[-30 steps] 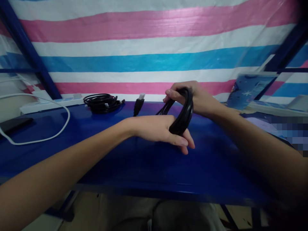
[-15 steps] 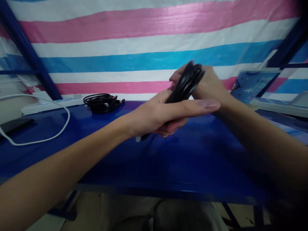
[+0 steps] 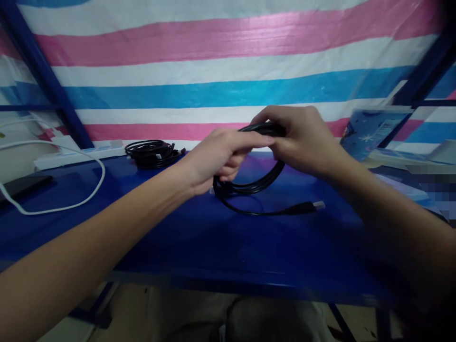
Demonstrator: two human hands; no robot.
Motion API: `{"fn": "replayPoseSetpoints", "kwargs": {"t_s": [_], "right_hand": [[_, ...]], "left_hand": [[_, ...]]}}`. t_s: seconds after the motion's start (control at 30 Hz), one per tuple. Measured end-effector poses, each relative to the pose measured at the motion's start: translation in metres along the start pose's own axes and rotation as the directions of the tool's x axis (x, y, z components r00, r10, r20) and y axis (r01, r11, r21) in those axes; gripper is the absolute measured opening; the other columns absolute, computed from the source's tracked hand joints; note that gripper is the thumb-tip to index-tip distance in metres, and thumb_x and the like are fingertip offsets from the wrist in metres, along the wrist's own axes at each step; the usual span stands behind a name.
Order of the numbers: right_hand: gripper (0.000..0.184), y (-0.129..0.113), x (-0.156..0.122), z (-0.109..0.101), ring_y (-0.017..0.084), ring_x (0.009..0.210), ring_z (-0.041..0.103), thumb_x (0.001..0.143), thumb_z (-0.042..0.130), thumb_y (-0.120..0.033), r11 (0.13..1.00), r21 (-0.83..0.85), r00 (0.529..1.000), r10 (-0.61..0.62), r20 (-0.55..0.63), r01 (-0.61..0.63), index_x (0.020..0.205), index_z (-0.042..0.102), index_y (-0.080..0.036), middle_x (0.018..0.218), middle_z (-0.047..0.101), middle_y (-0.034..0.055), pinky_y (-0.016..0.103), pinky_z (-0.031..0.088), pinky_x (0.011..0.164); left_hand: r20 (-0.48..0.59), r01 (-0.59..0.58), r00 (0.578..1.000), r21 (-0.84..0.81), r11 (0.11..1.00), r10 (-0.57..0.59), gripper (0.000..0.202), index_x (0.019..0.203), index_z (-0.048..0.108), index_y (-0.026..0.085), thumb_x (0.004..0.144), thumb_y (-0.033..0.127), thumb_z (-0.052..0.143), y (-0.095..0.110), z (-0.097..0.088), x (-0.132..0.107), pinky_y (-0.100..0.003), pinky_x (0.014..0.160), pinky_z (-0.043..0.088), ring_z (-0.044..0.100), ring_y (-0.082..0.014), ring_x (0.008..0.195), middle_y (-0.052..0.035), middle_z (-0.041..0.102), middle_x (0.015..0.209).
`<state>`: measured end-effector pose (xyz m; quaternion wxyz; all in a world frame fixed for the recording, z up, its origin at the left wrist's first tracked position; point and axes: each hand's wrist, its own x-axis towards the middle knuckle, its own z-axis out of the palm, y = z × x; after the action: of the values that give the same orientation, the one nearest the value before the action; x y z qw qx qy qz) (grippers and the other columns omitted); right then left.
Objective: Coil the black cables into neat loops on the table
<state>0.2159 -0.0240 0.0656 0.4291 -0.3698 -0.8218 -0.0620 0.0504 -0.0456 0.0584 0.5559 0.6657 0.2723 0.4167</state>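
Observation:
My left hand [image 3: 217, 156] and my right hand [image 3: 302, 137] meet above the middle of the blue table [image 3: 199, 237]. Both are closed on the top of a coiled black cable [image 3: 249, 183], which hangs down in loops that touch the table. One end of this cable, a plug with a silver tip [image 3: 308, 206], lies on the table to the right of the coil. My fingers hide the upper part of the loops.
A second bundle of black cable [image 3: 151, 152] lies at the back of the table. A white cable [image 3: 71, 204] curves over the left side beside a white power strip [image 3: 76, 154] and a dark phone [image 3: 23, 183]. A blue box [image 3: 366, 133] leans at the right.
The coil came down from in front of the striped sheet and now hangs to the table. My left hand went from flat fingers to a closed grip. The plug end now lies on the table.

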Motion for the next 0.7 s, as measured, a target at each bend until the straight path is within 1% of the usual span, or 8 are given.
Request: {"fn": "replayPoseSetpoints", "kwargs": {"t_s": [0.03, 0.1, 0.17, 0.27, 0.37, 0.47, 0.53, 0.7], "right_hand": [[0.009, -0.001, 0.000, -0.001, 0.016, 0.057, 0.057, 0.080, 0.060, -0.018, 0.990, 0.135, 0.998, 0.040, 0.043, -0.045, 0.079, 0.068, -0.021, 0.063, 0.062, 0.0002, 0.029, 0.037, 0.054], [0.007, 0.003, 0.001, -0.004, 0.014, 0.051, 0.056, 0.083, 0.062, -0.026, 0.911, 0.390, 0.985, 0.082, 0.152, -0.136, 0.082, 0.067, -0.021, 0.057, 0.058, -0.0027, 0.027, 0.040, 0.051], [0.020, 0.013, 0.001, -0.009, 0.016, 0.058, 0.062, 0.085, 0.064, -0.041, 0.790, 0.577, 0.964, 0.062, 0.260, -0.206, 0.093, 0.067, -0.023, 0.063, 0.063, -0.0028, 0.029, 0.049, 0.057], [0.046, 0.036, -0.001, -0.009, 0.022, 0.087, 0.069, 0.086, 0.053, -0.063, 0.568, 0.738, 0.921, 0.106, 0.375, -0.365, 0.105, 0.066, -0.023, 0.089, 0.073, 0.0035, 0.037, 0.055, 0.079], [0.047, 0.049, -0.004, 0.003, 0.024, 0.102, 0.067, 0.085, 0.053, -0.063, 0.389, 0.805, 0.895, 0.206, 0.397, -0.447, 0.103, 0.067, -0.021, 0.109, 0.072, 0.0073, 0.041, 0.052, 0.090], [0.062, 0.041, -0.005, 0.019, 0.027, 0.112, 0.064, 0.084, 0.041, -0.073, 0.331, 0.829, 0.892, 0.170, 0.418, -0.451, 0.110, 0.066, -0.022, 0.123, 0.068, 0.0093, 0.045, 0.050, 0.096], [0.069, 0.026, -0.004, 0.024, 0.027, 0.115, 0.063, 0.083, 0.034, -0.078, 0.333, 0.848, 0.911, 0.147, 0.385, -0.412, 0.111, 0.065, -0.023, 0.124, 0.067, 0.0099, 0.046, 0.050, 0.096], [0.053, 0.001, 0.001, 0.021, 0.021, 0.093, 0.068, 0.088, 0.040, -0.067, 0.352, 0.877, 0.933, 0.269, 0.240, -0.327, 0.095, 0.067, -0.022, 0.098, 0.072, 0.0072, 0.038, 0.054, 0.086]], "left_hand": [[-0.052, -0.007, 0.999, -0.015, 1.000, 0.006, 0.046, 0.047, 0.031, 0.020, 0.084, 0.017, 0.058, 0.001, -0.003, 0.002, -0.015, 0.034, 0.011, 0.013, 0.0011, 0.028, 0.0104, 0.018, 0.036], [-0.090, -0.051, 0.995, -0.049, 0.997, 0.047, 0.045, 0.046, 0.030, 0.019, 0.085, 0.012, 0.052, 0.005, -0.009, 0.003, -0.016, 0.033, 0.010, 0.011, 0.0001, 0.028, 0.0095, 0.016, 0.036], [-0.102, -0.120, 0.989, -0.105, 0.987, 0.109, 0.045, 0.045, 0.030, 0.019, 0.085, 0.011, 0.046, 0.011, -0.016, 0.003, -0.017, 0.033, 0.013, 0.010, -0.0014, 0.028, 0.0085, 0.012, 0.036], [-0.208, -0.240, 0.959, -0.222, 0.945, 0.195, 0.048, 0.044, 0.023, 0.021, 0.087, 0.014, 0.041, 0.019, -0.024, 0.002, -0.021, 0.032, 0.012, 0.007, -0.0039, 0.028, 0.0070, 0.005, 0.039], [-0.340, -0.356, 0.908, -0.315, 0.879, 0.246, 0.050, 0.047, 0.016, 0.021, 0.088, 0.020, 0.045, 0.026, -0.032, 0.000, -0.021, 0.033, 0.013, 0.008, -0.0042, 0.029, 0.0070, 0.005, 0.039], [-0.361, -0.375, 0.901, -0.364, 0.853, 0.242, 0.051, 0.048, 0.016, 0.020, 0.089, 0.023, 0.046, 0.028, -0.038, 0.000, -0.021, 0.033, 0.017, 0.009, -0.0046, 0.030, 0.0073, 0.008, 0.039], [-0.354, -0.370, 0.905, -0.378, 0.849, 0.236, 0.051, 0.048, 0.017, 0.020, 0.091, 0.025, 0.045, 0.028, -0.039, 0.000, -0.021, 0.033, 0.016, 0.009, -0.0049, 0.029, 0.0075, 0.007, 0.039], [-0.366, -0.346, 0.909, -0.394, 0.851, 0.200, 0.053, 0.048, 0.021, 0.020, 0.093, 0.029, 0.048, 0.025, -0.034, 0.002, -0.020, 0.034, 0.014, 0.010, -0.0042, 0.028, 0.0079, 0.009, 0.038]]}}
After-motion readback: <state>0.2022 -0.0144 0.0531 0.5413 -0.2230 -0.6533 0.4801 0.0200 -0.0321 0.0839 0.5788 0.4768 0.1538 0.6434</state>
